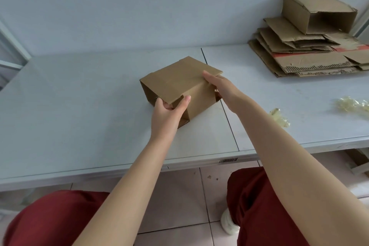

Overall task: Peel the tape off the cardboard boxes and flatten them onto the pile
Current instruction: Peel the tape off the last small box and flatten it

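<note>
Cardboard box (179, 84) is sitting mid-worktop (79, 106), near end open. Left grip (167, 112) is grasping the top panel's near edge; right grip (221, 90) is clasping the box's right end (fingers mostly hidden). Flattened pile (311, 60) is lying far right, well apart. Tape scraps (279, 118) are lying nearer.

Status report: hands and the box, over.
Left hand grips near flap of cardboard box; right hand holds its right end. Box unflattened, on table. Nothing blocking; pile far right.
</note>
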